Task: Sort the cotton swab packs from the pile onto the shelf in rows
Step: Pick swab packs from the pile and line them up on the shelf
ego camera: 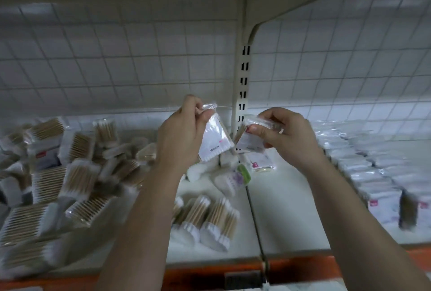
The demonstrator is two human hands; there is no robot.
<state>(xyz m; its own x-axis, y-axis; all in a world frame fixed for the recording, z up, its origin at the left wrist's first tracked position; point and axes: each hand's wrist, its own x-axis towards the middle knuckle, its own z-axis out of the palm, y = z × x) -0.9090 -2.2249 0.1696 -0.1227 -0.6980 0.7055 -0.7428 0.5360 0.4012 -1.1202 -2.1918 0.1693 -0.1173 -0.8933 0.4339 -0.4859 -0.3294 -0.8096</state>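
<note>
Above the shelf, left hand pinches a crinkly pack, right hand a second pack (wooden stems).

The pile of cotton swab packs lies on the left of the shelf; rows of packs fill its right. A few packs stand near the front, just left of the shelf seam. Above the middle, the left hand holds one pack beside another pack in the right hand. Behind them rises the slotted upright, before the grid panel.

Glossy clear plastic pack wrap
</note>
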